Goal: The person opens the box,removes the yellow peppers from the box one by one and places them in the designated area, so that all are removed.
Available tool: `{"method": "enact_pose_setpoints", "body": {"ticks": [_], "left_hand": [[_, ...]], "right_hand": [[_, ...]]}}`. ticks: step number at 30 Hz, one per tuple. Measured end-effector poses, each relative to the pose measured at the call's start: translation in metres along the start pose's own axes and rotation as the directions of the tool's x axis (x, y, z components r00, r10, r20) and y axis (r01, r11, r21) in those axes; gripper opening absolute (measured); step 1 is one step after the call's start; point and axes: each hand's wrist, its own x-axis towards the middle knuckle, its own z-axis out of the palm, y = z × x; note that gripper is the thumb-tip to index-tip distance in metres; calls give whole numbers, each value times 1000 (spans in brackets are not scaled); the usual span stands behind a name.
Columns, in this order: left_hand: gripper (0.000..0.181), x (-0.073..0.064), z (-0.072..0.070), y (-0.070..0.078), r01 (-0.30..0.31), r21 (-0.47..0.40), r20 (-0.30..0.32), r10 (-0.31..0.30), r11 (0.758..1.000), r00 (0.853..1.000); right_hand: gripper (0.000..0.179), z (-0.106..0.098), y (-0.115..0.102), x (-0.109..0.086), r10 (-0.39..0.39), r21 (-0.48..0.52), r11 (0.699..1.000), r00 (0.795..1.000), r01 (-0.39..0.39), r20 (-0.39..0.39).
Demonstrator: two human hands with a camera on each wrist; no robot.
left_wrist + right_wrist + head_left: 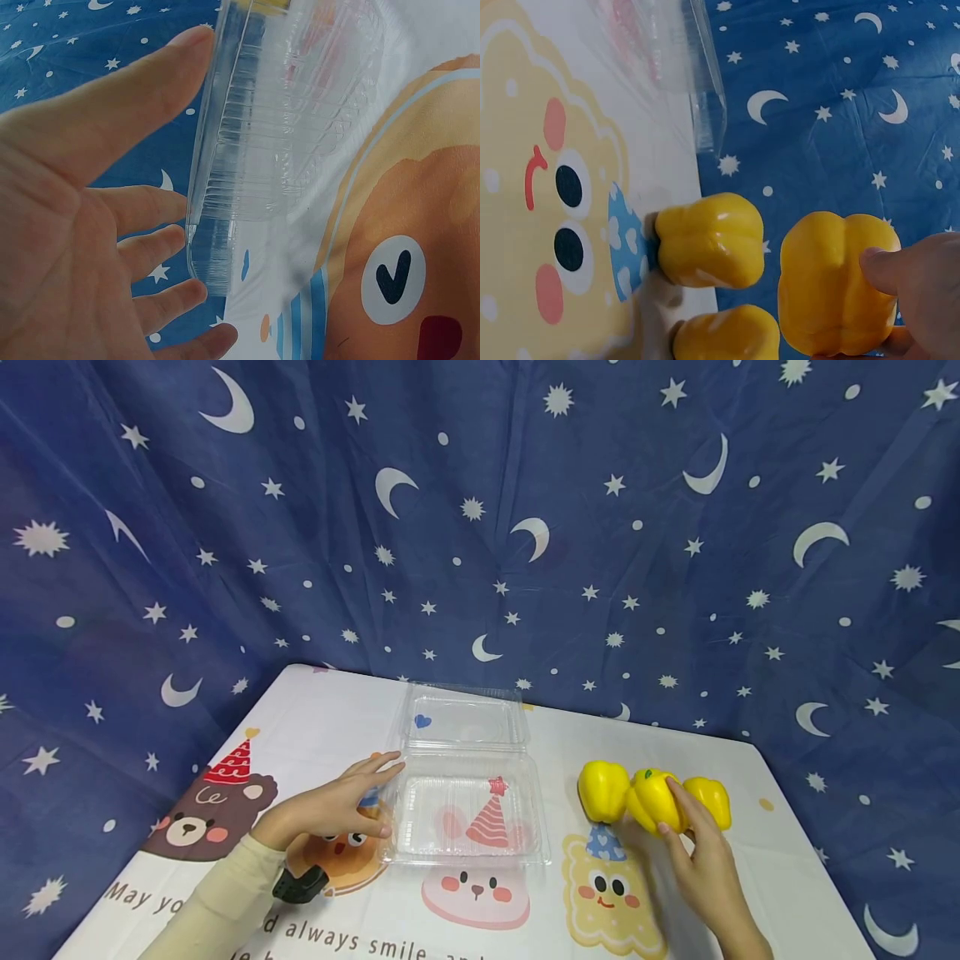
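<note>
A clear plastic clamshell box (471, 814) lies with its lid (468, 720) folded back toward the far edge of the table. My left hand (337, 802) is at the box's left side, fingers spread and straight, thumb and fingertips right at the rim; in the left wrist view the thumb (150, 97) overlaps the box wall. On the right, my right hand (701, 852) grips a yellow bell pepper (838, 285) between thumb and fingers, raised above the table. Two more yellow bell peppers stand behind it, one to the left (603, 791) and one to the right (708, 800).
A white tablecloth (337, 718) printed with cartoon faces and lettering covers the table. Behind it hangs a blue curtain (465, 543) with moons and stars. A black strap piece (302, 885) shows at the left wrist.
</note>
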Motion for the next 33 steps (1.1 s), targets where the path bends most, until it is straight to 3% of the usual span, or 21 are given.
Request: {"method": "enact_pose_setpoints", "body": {"ticks": [17,26,33], "left_hand": [[94,1,-1,1,13,-3,7,-13,1000,1000],[95,1,-1,1,16,-3,3,-16,1000,1000],[94,0,-1,2,9,0,3,-9,1000,1000]], "right_hand": [[64,-9,21,1,23,-26,999,997,-25,-71],[63,-18,37,3,21,25,1000,994,-19,-112],[65,-24,48,2,91,-15,996,992,-93,-92]]}}
